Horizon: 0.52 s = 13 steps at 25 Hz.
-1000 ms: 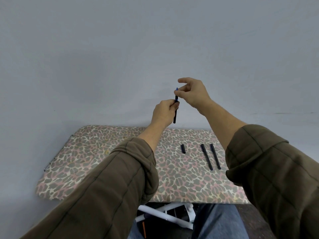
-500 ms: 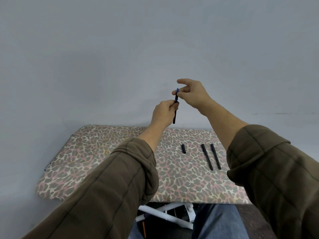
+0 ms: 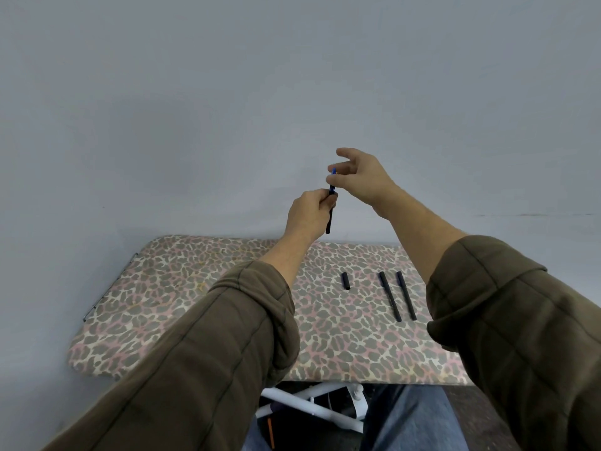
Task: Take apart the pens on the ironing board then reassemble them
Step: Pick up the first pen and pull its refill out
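Slim black plastic pen barrel (image 3: 329,219) held upright in air above board, well clear of it, in front of plain grey wall (image 3: 227,92). Left hand (image 3: 309,213) fingers clamped round barrel's upper part. Right hand (image 3: 361,177) pinches blue-tipped inner piece (image 3: 333,180) at barrel's top, thumb and forefinger closed on it, other fingers spread. Leopard-print fabric ironing board (image 3: 195,288) below: short black cylindrical cap (image 3: 345,281) lying flat; right of it, two long thin black pens (image 3: 397,296) side by side, near-parallel, not touching. Olive quilted sleeves (image 3: 201,353) on both arms.
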Motion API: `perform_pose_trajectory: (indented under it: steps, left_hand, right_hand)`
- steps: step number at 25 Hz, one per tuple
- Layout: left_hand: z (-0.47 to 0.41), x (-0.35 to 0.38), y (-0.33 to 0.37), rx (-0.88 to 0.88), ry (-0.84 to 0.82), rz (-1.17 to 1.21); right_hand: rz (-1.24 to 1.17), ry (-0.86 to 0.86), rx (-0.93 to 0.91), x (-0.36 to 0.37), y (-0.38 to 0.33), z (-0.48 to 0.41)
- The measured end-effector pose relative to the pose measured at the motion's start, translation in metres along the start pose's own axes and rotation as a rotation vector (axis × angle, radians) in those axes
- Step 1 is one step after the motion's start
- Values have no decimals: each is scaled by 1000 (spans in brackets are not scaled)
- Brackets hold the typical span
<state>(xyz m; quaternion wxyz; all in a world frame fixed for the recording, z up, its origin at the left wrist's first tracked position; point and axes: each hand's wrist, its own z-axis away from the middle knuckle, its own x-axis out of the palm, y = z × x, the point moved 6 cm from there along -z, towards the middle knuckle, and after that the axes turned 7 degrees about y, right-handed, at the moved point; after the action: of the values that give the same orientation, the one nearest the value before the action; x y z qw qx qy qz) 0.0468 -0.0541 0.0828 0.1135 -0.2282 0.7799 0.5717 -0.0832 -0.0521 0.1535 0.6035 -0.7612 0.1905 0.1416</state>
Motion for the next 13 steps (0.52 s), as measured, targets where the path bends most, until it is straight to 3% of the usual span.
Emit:
perform_pose_trajectory:
  steps: [3,8,13]
  left_hand:
    - [1,1,2,7,-2,3]
    - [-1,-3,3,-2,5,-8]
    - [0,-3,7,10,7,-5]
  right_hand:
    - [59,65,-17,-3,2,-1]
    - [-6,7,-3,-1,1,-1]
    - [25,119,-34,-6,-1,-2]
